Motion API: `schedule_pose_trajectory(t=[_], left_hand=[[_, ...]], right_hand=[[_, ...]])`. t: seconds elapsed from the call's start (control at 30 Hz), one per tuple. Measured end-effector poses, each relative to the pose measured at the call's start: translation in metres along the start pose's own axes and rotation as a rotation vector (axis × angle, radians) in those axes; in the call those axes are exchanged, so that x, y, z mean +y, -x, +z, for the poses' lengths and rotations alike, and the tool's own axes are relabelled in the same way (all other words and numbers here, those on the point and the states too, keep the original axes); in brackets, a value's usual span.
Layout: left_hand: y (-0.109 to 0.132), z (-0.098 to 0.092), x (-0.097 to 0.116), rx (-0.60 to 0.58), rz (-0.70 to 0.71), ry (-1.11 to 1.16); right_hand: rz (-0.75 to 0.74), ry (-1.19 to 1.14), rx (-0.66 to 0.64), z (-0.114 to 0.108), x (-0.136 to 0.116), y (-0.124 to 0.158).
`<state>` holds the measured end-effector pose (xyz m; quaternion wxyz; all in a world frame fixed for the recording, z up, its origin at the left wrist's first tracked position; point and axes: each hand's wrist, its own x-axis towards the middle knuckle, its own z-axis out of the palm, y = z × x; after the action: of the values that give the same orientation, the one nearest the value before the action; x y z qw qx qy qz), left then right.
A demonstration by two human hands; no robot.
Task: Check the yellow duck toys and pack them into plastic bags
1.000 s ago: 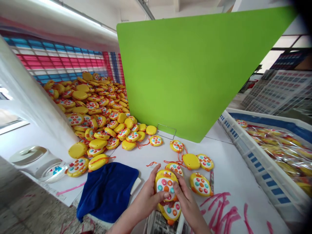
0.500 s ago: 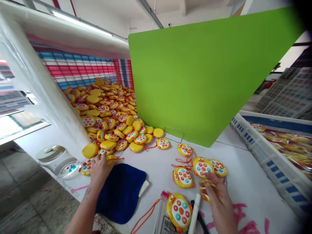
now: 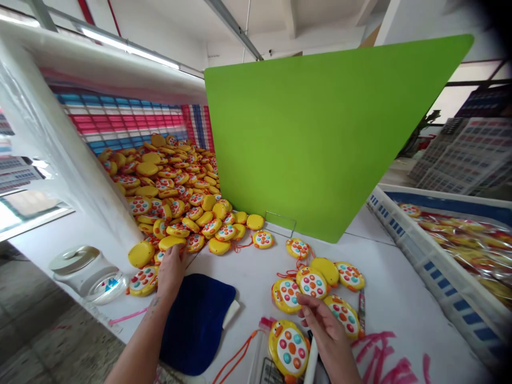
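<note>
My left hand (image 3: 171, 268) reaches out to the near edge of a big heap of yellow duck toys (image 3: 176, 186) and its fingers close over one yellow toy (image 3: 172, 243), just beyond a blue cloth (image 3: 196, 314). My right hand (image 3: 326, 333) lies near the table's front with its fingers loosely curled, touching a small group of duck toys (image 3: 312, 282) with coloured buttons. Another duck toy (image 3: 288, 348) with an orange cord lies on a clear bag just left of that hand.
A green board (image 3: 320, 138) stands upright behind the table. A white and blue crate (image 3: 424, 266) with bagged toys is at the right. A white lidded container (image 3: 78, 266) sits at the left edge. Pink marks (image 3: 384, 362) stain the table front.
Both hands let go of the duck toy they held together. My left hand went out left to the heap; my right hand moved to the small group of toys.
</note>
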<state>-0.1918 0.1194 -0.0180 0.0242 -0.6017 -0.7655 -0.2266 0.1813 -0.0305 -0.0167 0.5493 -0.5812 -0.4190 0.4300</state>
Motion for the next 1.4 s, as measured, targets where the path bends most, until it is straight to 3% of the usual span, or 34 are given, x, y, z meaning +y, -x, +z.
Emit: schedule_pose_trajectory(t=[0.2, 0.4, 0.6, 0.77, 0.87, 0.93, 0.97, 1.03, 1.13, 1.23, 1.4], left_hand=[[-0.015, -0.004, 0.002, 0.078, 0.000, 0.132], [-0.034, -0.006, 0.021, 0.173, -0.100, 0.437], [-0.031, 0.006, 0.071, 0.117, -0.143, 0.829], [0.007, 0.015, 0.132, 0.009, -0.095, 1.081], [0.037, 0.014, 0.157, -0.082, -0.077, 1.199], [0.057, 0.007, 0.162, -0.187, -0.069, 1.261], [0.067, 0.003, 0.161, -0.274, -0.073, 1.294], [0.085, -0.008, 0.156, -0.559, -0.080, 1.390], [0.108, -0.017, 0.150, -0.933, -0.028, 1.564], [0.126, -0.017, 0.153, -1.016, -0.007, 1.668], [0.143, -0.015, 0.166, -0.970, -0.031, 1.699]], right_hand=[[-0.019, -0.029, 0.050, 0.005, -0.005, 0.005], [-0.007, -0.026, -0.066, 0.014, -0.005, -0.003], [0.005, -0.081, -0.209, 0.047, 0.004, -0.030], [0.063, -0.229, -0.305, 0.083, -0.002, -0.059], [0.080, -0.410, -0.306, 0.093, -0.007, -0.064], [0.091, -0.409, -0.246, 0.087, -0.010, -0.061], [0.107, -0.369, -0.226, 0.081, -0.011, -0.059], [0.128, -0.264, -0.226, 0.065, -0.012, -0.052], [0.068, -0.119, -0.235, 0.044, -0.013, -0.039], [0.009, -0.019, -0.194, 0.033, -0.014, -0.028], [-0.044, 0.071, -0.157, 0.025, -0.019, -0.018]])
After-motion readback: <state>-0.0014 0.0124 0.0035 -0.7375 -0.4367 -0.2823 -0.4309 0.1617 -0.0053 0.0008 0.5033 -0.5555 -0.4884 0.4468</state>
